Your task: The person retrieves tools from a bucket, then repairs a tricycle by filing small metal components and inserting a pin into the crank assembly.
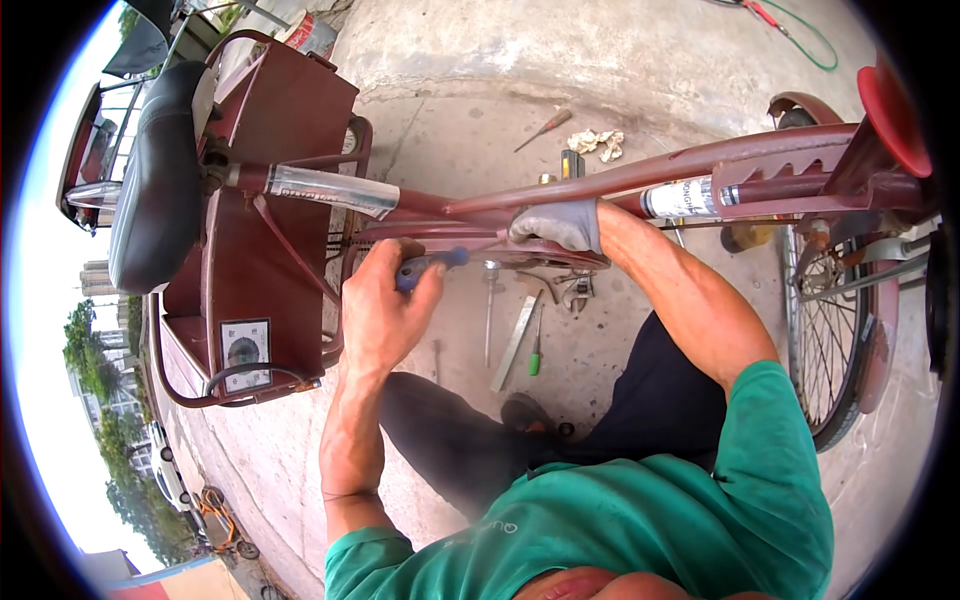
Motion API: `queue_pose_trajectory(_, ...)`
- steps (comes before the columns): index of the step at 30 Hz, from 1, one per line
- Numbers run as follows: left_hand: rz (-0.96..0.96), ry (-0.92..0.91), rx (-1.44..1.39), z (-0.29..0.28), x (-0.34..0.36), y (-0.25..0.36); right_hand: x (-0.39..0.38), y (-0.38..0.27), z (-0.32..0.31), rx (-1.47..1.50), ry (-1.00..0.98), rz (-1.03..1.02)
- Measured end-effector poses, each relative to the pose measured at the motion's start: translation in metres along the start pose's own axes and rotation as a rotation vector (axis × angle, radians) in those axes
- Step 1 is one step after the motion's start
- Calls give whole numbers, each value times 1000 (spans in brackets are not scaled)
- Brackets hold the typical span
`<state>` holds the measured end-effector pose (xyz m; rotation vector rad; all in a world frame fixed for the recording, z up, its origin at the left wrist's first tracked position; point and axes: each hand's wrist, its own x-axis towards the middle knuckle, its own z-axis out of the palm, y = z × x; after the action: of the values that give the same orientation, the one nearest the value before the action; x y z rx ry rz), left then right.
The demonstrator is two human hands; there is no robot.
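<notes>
My left hand (pixel 385 295), bare, is closed around the blue handle of a screwdriver (pixel 440 262). Its shaft points right along a maroon chain guard (pixel 560 255) on the tricycle frame. My right hand (pixel 556 226), in a grey glove, rests with curled fingers at the chain guard, close to the screwdriver's tip. What those fingers grip is hidden. Above both hands runs the maroon frame tube (pixel 640 176). On the ground below lie a hammer (pixel 516 340), an adjustable wrench (pixel 577 292), a green-handled screwdriver (pixel 535 360) and a long metal rod tool (pixel 489 320).
The black saddle (pixel 155 180) and maroon cargo box (pixel 285 110) stand left; a spoked wheel (pixel 830 340) is at right. Beyond the frame lie a red-handled screwdriver (pixel 545 128) and crumpled paper or cloth (pixel 597 144). A green cable (pixel 815 35) curls at the far right.
</notes>
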<state>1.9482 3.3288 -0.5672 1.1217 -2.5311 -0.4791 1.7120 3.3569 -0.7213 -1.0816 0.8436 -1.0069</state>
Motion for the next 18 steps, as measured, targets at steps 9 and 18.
queue_pose_trajectory(9, -102, -9, 37, 0, 7, 4, -1, 4, -2, -71, 36, -44)
queue_pose_trajectory(18, 367, -256, 88, -18, 43, 10, -4, -19, 4, -20, 17, 45)
